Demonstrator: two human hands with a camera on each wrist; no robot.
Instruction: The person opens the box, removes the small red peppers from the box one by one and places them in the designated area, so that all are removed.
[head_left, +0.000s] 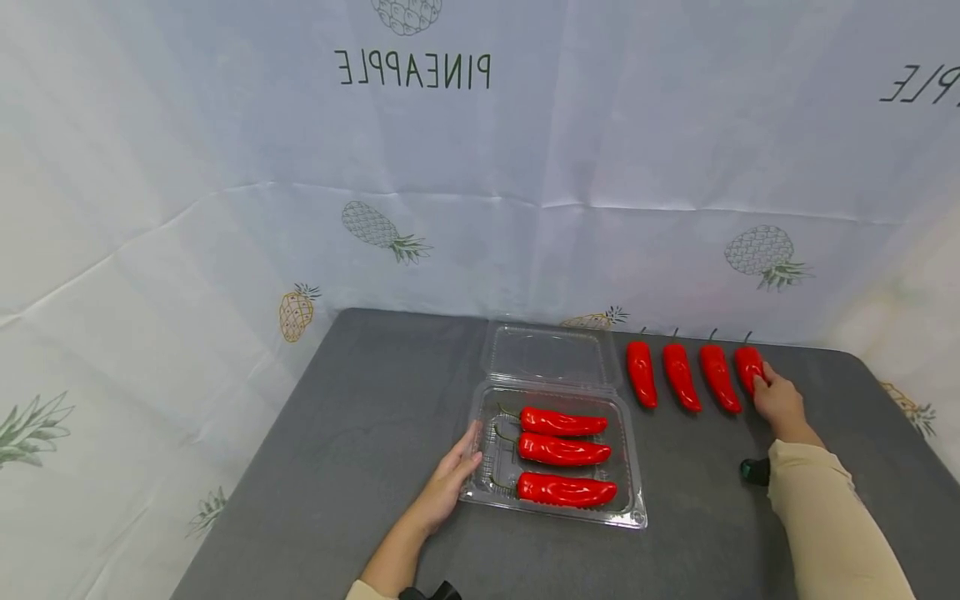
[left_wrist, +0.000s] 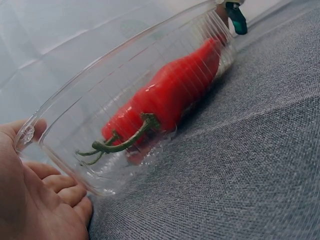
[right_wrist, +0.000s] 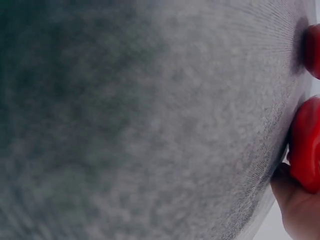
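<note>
A clear plastic clamshell box (head_left: 634,471) lies with its lid folded back, and three red chili peppers (head_left: 567,490) rest crosswise in it, green stems to the left. My left hand (head_left: 442,483) holds the box's left side; in the left wrist view its thumb hooks over the rim while the fingers (left_wrist: 65,189) stay outside the wall. Over on the right, my right hand (head_left: 782,408) grips the rightmost red chili pepper (head_left: 747,365) of a row, thumb and fingers at its sides. The right wrist view catches part of that pepper (right_wrist: 306,145) beside the thumb.
Several red chili peppers stand in a row along the table's back edge, among them the leftmost pepper (head_left: 641,375) beside the lid (head_left: 551,352). The table has a grey cloth top (head_left: 360,417). A white pineapple-print curtain (head_left: 480,150) hangs behind it.
</note>
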